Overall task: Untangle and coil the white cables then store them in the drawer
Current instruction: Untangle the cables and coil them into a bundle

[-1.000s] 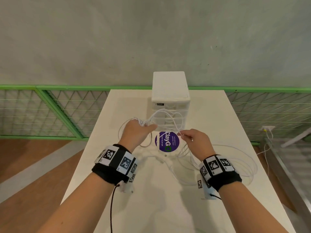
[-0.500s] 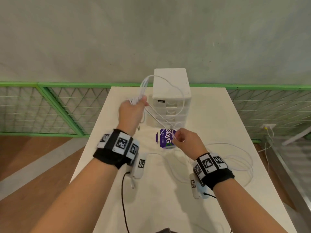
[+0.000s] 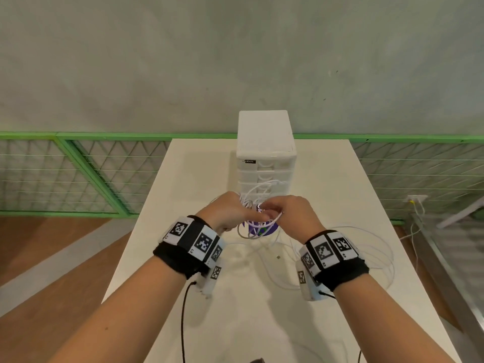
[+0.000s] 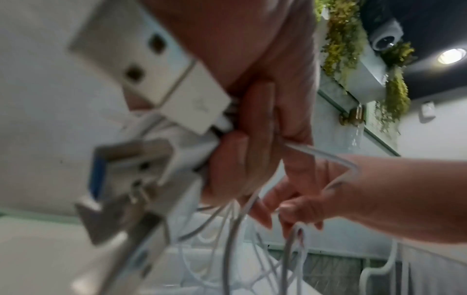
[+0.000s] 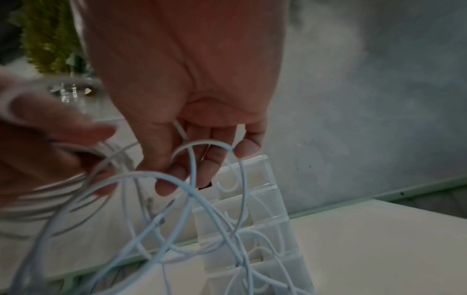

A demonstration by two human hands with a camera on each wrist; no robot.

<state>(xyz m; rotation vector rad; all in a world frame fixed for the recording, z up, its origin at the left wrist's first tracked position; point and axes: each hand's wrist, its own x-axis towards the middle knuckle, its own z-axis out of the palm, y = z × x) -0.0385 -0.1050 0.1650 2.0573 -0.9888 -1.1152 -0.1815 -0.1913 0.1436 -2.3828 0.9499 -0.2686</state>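
Left hand (image 3: 230, 213) is clenched on the gathered loops of the white cables (image 3: 258, 229), at 6 o'clock from the drawer unit (image 3: 265, 153). Right hand (image 3: 290, 213) pinches one strand. Judged best: feed each turn evenly, matching loop size, loose tail unsnagged.

Motion blurred the USB plugs (image 4: 156, 83) at ten o'clock in the left wrist view. The hands (image 3: 262, 213) hid most of the purple sticker (image 3: 262, 229), its print unreadable.

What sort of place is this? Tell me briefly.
Probably an indoor workspace, not a home: a plain white table against a bare grey wall, green mesh fencing, and hanging plants under a black ceiling.
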